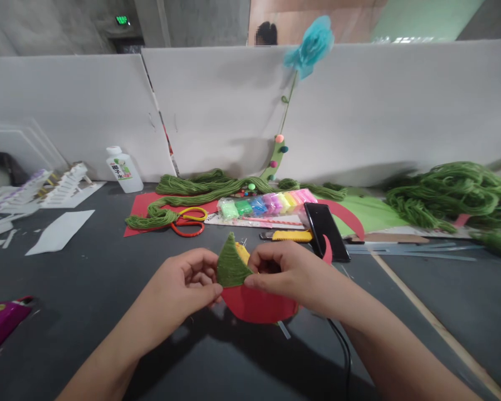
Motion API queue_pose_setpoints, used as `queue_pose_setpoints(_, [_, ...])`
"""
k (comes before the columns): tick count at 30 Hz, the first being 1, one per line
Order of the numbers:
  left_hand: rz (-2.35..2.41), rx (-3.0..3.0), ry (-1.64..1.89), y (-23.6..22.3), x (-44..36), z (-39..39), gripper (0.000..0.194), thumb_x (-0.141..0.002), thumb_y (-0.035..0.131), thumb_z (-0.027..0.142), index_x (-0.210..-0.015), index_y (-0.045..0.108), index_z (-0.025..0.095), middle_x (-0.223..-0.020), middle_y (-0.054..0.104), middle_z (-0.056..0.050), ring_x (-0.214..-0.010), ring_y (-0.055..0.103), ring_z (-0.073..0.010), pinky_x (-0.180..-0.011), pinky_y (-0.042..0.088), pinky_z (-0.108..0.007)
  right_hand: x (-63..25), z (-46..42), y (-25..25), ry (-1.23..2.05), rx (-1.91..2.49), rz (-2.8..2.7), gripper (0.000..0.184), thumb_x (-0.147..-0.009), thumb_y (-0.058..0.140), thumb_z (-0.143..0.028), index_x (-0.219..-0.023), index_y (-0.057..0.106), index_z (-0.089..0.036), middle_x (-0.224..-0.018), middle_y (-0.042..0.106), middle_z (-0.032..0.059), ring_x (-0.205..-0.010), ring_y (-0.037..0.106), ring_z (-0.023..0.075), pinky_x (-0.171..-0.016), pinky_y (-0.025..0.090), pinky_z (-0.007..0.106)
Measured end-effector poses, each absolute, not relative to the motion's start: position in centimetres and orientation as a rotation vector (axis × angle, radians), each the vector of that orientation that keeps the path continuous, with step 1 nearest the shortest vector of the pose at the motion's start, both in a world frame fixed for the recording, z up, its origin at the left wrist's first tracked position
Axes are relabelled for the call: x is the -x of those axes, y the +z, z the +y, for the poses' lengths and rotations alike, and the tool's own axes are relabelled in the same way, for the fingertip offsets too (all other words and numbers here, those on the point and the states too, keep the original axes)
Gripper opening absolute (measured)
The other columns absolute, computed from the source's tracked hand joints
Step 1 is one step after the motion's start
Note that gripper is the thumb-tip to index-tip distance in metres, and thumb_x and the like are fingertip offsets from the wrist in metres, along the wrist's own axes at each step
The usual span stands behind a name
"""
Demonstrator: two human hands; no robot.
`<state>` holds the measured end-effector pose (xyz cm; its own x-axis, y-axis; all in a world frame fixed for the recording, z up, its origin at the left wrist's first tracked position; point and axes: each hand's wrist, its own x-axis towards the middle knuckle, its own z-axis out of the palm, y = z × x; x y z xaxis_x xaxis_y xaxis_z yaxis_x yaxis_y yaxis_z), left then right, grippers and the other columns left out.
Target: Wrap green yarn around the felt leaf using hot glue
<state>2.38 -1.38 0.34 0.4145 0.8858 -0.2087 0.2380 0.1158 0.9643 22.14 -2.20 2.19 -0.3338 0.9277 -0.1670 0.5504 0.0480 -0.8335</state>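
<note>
In the middle of the view is a red craft piece [256, 305] with a rounded lower edge. A pointed piece covered in green yarn [234, 264] stands at its upper left, and a bit of yellow shows behind it. My left hand [183, 284] is closed on the left edge, its thumb where green meets red. With thumb and fingers, my right hand [279, 273] pinches the green piece's lower right corner, above the red. My right fingers hide part of what lies behind. A clear strip [284, 330] sticks out under the red piece.
Beyond my hands lie scissors [192, 221], a yellow utility knife [290, 236], a phone [328, 231], packets of coloured clay [267, 205] and green yarn [455, 195]. A white bottle [125, 170] stands left, a purple tool [4, 326] at far left. A cable [344, 345] runs at right.
</note>
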Motion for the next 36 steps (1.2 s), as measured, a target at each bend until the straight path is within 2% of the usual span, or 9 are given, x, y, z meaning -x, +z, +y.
queue_pose_setpoints(8, [1.03,-1.375,0.649,-0.7,-2.3,-1.2,0.014,-0.072,0.059,0.012,-0.084,0.061,0.018,-0.062,0.058,0.005,-0.055,0.057,-0.0098,-0.055,0.045,-0.02,-22.1,-2.1,2.1,1.191,1.52,-1.925,0.02,-0.074,0.061,-0.025,-0.061,0.046,-0.018,-0.054,0.038,-0.0074,-0.052,0.033,0.0072,-0.046,0.023,0.021])
queue_pose_setpoints(15, [1.004,-1.278,0.717,-0.7,-2.3,-1.1,0.015,-0.074,0.06,0.016,-0.09,0.059,0.017,-0.064,0.061,0.003,-0.056,0.06,-0.0107,-0.055,0.047,-0.021,-22.4,-1.9,1.5,1.197,1.468,-1.909,0.02,-0.074,0.06,-0.028,-0.062,0.048,-0.018,-0.055,0.038,-0.0067,-0.053,0.033,0.008,-0.048,0.025,0.022])
queue_pose_setpoints(20, [0.95,-1.122,0.695,-0.5,-2.2,-1.2,0.014,-0.074,0.062,0.016,-0.087,0.057,0.017,-0.058,0.064,0.002,-0.049,0.058,-0.0099,-0.044,0.043,-0.017,-22.6,-1.6,1.5,1.201,1.436,-1.833,0.02,-0.074,0.06,-0.03,-0.063,0.048,-0.018,-0.056,0.036,-0.0069,-0.054,0.033,0.0086,-0.05,0.025,0.023])
queue_pose_setpoints(22, [0.944,-1.052,0.693,-0.6,-2.4,-1.3,0.009,-0.075,0.063,0.018,-0.08,0.056,0.016,-0.056,0.066,0.0,-0.048,0.058,-0.0089,-0.047,0.045,-0.017,-22.6,-1.6,1.7,1.16,1.446,-1.807,0.023,-0.073,0.06,-0.029,-0.06,0.045,-0.018,-0.056,0.033,-0.0072,-0.053,0.03,0.0085,-0.049,0.024,0.023])
queue_pose_setpoints(26, [0.934,-0.965,0.775,-0.8,-2.9,-1.4,0.011,-0.076,0.064,0.018,-0.074,0.054,0.016,-0.063,0.07,-0.003,-0.057,0.063,-0.0088,-0.058,0.048,-0.016,-22.3,-1.7,1.9,1.079,1.455,-1.787,0.024,-0.073,0.061,-0.029,-0.059,0.044,-0.019,-0.055,0.032,-0.0075,-0.052,0.029,0.0083,-0.048,0.023,0.022])
queue_pose_setpoints(36, [0.942,-0.951,0.884,-1.1,-3.0,-1.6,0.01,-0.075,0.064,0.017,-0.074,0.055,0.018,-0.058,0.066,0.002,-0.058,0.063,-0.0101,-0.057,0.051,-0.018,-21.9,-1.8,1.5,1.005,1.427,-1.806,0.021,-0.074,0.06,-0.029,-0.06,0.048,-0.018,-0.055,0.036,-0.0067,-0.053,0.032,0.0086,-0.048,0.025,0.022])
